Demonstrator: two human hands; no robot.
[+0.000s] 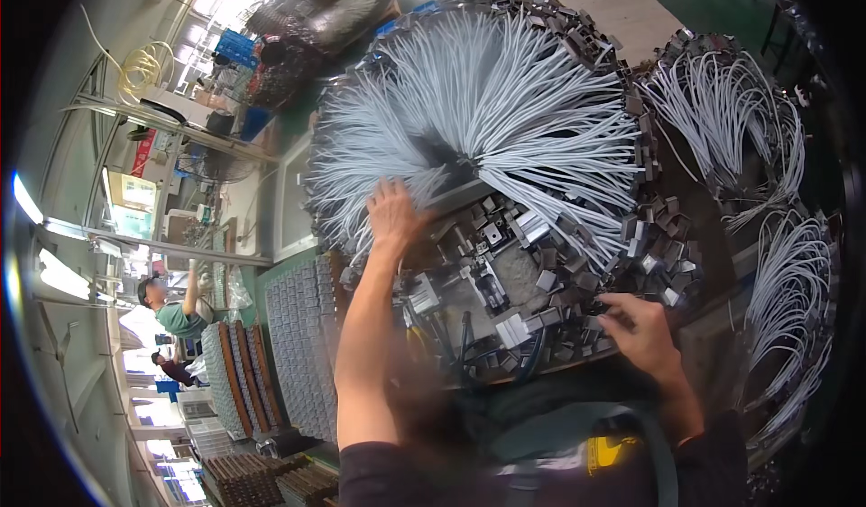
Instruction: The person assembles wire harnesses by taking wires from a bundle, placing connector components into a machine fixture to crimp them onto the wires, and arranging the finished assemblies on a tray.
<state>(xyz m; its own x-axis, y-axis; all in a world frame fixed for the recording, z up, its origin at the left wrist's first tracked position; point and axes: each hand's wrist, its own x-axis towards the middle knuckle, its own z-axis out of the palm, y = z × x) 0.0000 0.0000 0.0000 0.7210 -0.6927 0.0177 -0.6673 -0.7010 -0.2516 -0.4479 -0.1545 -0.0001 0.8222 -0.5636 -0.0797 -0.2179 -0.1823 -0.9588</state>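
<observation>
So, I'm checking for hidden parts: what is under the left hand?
White cables show just beyond the left hand; whatever lies directly beneath it is covered.

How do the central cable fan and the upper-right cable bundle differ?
The central fan is much larger than the upper-right bundle. The central fan radiates in many directions; the upper-right bundle runs mostly one way. The left hand is at the central fan; neither hand touches the upper-right bundle. Both consist of pale cables.

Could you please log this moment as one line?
left hand: at white cables | right hand: by small metal parts | both grips: unclear | nearby: more cable bundles
</observation>
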